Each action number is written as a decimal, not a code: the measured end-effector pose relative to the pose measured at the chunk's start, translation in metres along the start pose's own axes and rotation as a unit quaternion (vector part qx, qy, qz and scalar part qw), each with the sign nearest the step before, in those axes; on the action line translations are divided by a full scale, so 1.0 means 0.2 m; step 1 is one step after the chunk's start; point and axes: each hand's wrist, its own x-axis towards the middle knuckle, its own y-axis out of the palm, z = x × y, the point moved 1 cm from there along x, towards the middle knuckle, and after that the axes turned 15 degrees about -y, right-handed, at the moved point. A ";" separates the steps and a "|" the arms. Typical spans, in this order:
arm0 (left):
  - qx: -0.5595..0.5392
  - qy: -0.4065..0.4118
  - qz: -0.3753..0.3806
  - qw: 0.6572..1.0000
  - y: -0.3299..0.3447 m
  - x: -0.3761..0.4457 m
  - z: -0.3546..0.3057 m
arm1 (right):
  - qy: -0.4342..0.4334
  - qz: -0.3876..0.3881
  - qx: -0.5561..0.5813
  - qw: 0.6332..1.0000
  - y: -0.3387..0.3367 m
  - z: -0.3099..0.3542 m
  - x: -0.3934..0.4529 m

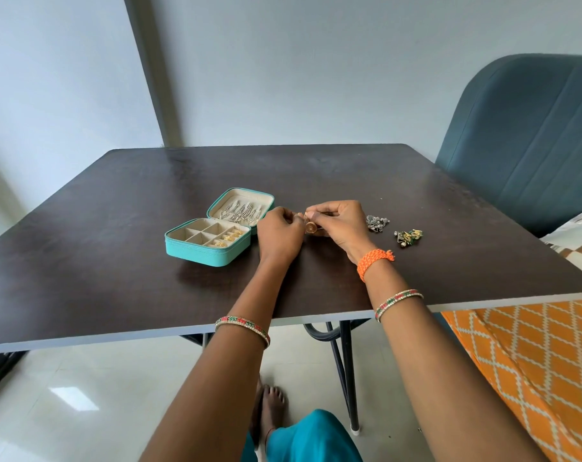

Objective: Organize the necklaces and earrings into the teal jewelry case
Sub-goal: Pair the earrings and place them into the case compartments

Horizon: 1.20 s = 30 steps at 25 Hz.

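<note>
Gold earring (pixel 310 226): pinched between fingertips of left hand (pixel 280 233) and right hand (pixel 341 225), above the table (pixel 316 181). Teal jewelry case (pixel 209 243), open, lies just left; left hand is judged nearer.

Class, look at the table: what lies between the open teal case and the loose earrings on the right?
In the head view, both hands, left and right, pinching a gold earring, lie between the case and the loose earrings.
</note>
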 end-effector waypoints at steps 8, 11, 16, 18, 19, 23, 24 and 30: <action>0.039 -0.072 -0.080 0.993 0.04 -0.01 -0.01 | 0.001 0.040 -0.088 0.995 -0.02 0.00 0.02; 0.045 -0.073 -0.091 0.992 0.04 0.00 -0.01 | 0.018 0.039 -0.071 0.997 -0.03 0.01 0.02; -0.008 -0.068 -0.116 0.991 0.03 -0.03 -0.03 | -0.007 -0.034 -0.042 0.999 -0.04 0.05 -0.01; -0.088 -0.052 -0.112 0.988 0.01 -0.04 -0.02 | -0.062 -0.097 -0.053 0.992 -0.07 0.08 -0.03; -0.134 -0.039 -0.114 0.984 0.00 -0.05 -0.02 | -0.086 -0.131 -0.039 0.987 -0.10 0.10 -0.05; -0.224 0.039 -0.110 0.968 -0.04 -0.11 -0.01 | -0.113 -0.212 0.039 0.970 -0.27 0.16 -0.14; -0.220 0.055 -0.103 0.968 -0.05 -0.12 -0.01 | -0.110 -0.219 0.051 0.968 -0.33 0.18 -0.15; -0.320 0.018 -0.004 0.947 0.01 -0.23 -0.08 | -0.097 -0.211 -0.027 0.972 -0.70 0.21 -0.16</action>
